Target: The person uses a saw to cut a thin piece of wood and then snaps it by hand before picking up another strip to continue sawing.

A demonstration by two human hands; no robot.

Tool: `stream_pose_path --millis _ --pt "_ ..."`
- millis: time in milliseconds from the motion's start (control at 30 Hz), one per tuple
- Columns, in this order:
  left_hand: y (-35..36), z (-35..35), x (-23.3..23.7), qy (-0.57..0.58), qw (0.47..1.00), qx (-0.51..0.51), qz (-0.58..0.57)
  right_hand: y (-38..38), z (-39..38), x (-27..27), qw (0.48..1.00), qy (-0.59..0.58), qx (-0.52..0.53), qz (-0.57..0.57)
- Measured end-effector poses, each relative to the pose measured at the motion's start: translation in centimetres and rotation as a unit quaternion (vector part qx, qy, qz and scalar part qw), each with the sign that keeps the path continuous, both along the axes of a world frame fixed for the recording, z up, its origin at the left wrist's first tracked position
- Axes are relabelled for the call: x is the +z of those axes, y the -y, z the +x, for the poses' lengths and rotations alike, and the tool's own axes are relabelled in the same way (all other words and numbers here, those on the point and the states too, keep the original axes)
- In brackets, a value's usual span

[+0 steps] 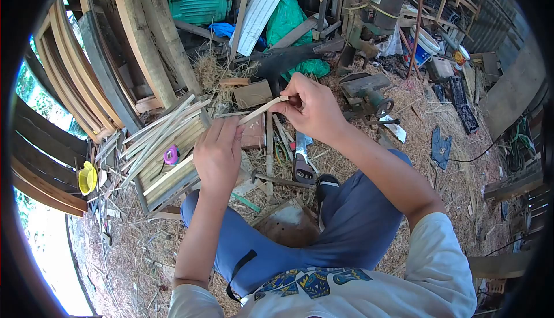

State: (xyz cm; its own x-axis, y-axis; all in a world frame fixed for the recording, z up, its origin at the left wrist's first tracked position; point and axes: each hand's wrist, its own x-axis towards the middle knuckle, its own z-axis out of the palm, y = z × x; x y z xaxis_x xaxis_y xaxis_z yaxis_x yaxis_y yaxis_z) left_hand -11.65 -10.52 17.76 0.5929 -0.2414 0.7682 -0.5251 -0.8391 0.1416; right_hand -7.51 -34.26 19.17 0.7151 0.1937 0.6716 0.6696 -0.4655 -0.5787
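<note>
A thin pale wooden strip (261, 111) spans the space between my two hands, slanting up to the right. My left hand (216, 152) is closed around its lower left end. At the strip's other end, my right hand (314, 110) is closed, with the thumb against the wood and the index finger bent over it. Something dark brown shows between those fingers, too small to name. Below the hands, a handsaw (302, 159) lies with its dark handle toward me. A purple tape measure (171, 155) rests on a slatted wooden frame (151, 202) left of my left hand.
Loose wooden strips (167, 123) lie across the frame. A bench vise (375, 103) stands to the right. A yellow hard hat (87, 178) is at the left. Curved boards (141, 41) lean behind, and shavings cover the ground (438, 202). A wooden block (285, 225) sits between my legs.
</note>
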Motion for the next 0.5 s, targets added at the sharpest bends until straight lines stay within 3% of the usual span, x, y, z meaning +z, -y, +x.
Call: stream_pose_path --millis 100,200,300,500 --pt "0.0 0.1 -0.4 -0.011 1.0 0.005 -0.001 0.2 0.3 0.1 1.0 -0.011 0.026 0.006" --pt "-0.1 0.0 -1.0 -0.04 0.998 -0.021 -0.033 1.3 0.8 1.1 0.992 -0.064 0.105 -0.004" --pt "-1.1 0.4 -1.1 -0.019 0.998 -0.046 -0.035 2.0 1.0 1.1 0.968 -0.126 0.21 0.061" --pt "-2.4 0.3 -0.4 0.018 0.997 -0.071 0.0 2.2 0.5 0.9 0.979 -0.038 0.189 -0.069"
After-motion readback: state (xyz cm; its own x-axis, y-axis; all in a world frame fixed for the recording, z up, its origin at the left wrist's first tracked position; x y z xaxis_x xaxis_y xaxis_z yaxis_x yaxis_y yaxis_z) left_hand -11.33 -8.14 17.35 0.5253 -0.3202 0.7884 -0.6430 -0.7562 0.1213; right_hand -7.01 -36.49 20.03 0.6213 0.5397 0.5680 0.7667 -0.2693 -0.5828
